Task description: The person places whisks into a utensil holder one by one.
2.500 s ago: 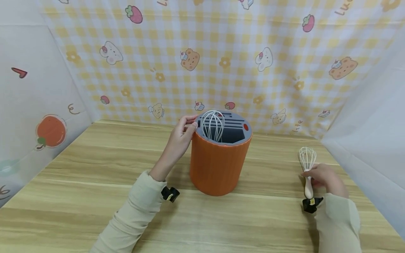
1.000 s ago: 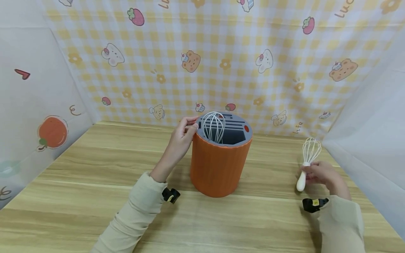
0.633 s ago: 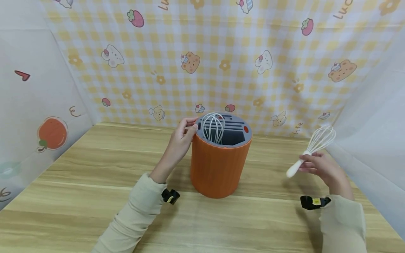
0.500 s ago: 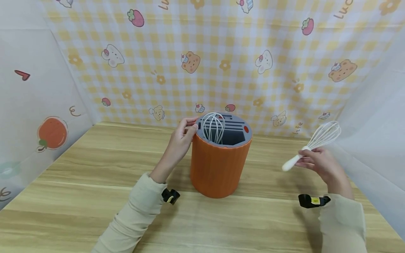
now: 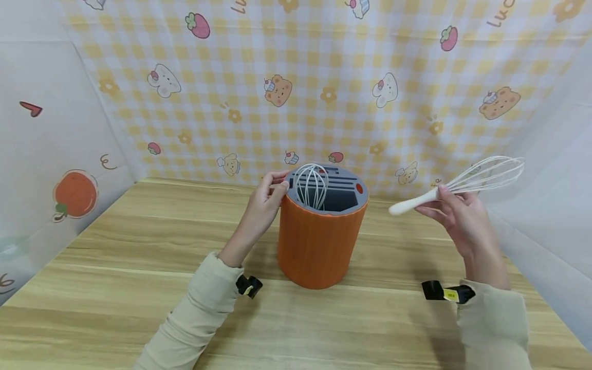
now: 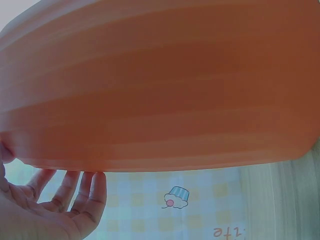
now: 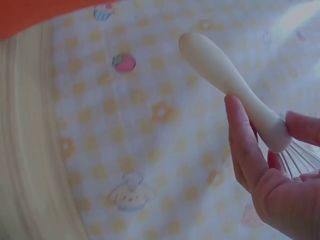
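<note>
An orange, ribbed, round utensil holder [image 5: 316, 249] with a grey slotted top stands on the wooden table. At its upper left rim, my left hand [image 5: 263, 205] grips it, thumb near the top and fingers against the side; the left wrist view shows the holder's wall [image 6: 160, 90] close up. The wire head of one whisk [image 5: 313, 186] sticks up from the holder's big opening, its handle hidden inside. Off to the right, my right hand [image 5: 467, 221] pinches a second white whisk [image 5: 413, 203] near the neck, above the table. Its handle [image 7: 215, 65] points left toward the holder, wires pointing right.
Behind the table [image 5: 139, 308] hangs a yellow checked cloth [image 5: 328, 61] with cartoon prints. White sheets close off the left [image 5: 32, 154] and right [image 5: 550, 195] sides. The holder's top also has several narrow slots and a red spot.
My right hand has lifted the second whisk off the table, tilting it from wires-away to nearly sideways and shifting slightly left lately. My left hand and the holder have stayed put.
</note>
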A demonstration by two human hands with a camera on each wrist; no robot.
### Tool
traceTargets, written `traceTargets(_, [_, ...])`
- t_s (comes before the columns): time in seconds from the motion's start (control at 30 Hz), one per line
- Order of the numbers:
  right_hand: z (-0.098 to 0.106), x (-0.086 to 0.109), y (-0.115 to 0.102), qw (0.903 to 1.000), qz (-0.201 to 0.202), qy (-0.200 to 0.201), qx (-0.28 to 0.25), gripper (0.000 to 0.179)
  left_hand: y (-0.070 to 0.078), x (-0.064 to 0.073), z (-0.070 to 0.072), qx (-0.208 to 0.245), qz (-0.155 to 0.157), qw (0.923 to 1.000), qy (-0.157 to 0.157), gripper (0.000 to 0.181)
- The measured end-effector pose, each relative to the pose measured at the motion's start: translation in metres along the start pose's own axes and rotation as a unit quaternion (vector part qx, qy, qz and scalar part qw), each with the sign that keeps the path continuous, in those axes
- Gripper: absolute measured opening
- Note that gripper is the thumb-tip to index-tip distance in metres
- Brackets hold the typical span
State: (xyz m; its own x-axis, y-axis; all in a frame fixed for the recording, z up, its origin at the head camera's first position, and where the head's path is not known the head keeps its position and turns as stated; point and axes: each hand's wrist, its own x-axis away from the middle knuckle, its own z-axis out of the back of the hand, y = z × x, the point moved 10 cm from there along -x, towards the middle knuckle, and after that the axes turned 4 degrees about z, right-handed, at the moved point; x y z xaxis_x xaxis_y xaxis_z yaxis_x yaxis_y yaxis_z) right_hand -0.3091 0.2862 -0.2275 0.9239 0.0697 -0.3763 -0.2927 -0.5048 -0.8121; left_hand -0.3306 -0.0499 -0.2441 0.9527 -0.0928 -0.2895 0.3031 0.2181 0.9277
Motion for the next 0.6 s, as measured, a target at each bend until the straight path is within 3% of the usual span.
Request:
traceTargets(0.23, [-0.043, 0.006, -0.023, 0.9946, 0.101, 0.013, -0.019, 0.008, 0.002, 0.0, 0.001, 0.005, -0.001, 1.0, 0.001, 0.036])
traceTargets(0.43, [-0.082, 0.017, -0.033, 0.9874, 0.154, -0.008, -0.034, 0.012, 0.002, 0.0, 0.001, 0.007, -0.003, 1.0, 0.002, 0.036])
traceTargets(0.6, [-0.105, 0.023, -0.029, 0.9835, 0.178, -0.013, 0.028, 0.012, 0.001, 0.0, 0.001, 0.008, -0.004, 1.0, 0.002, 0.036])
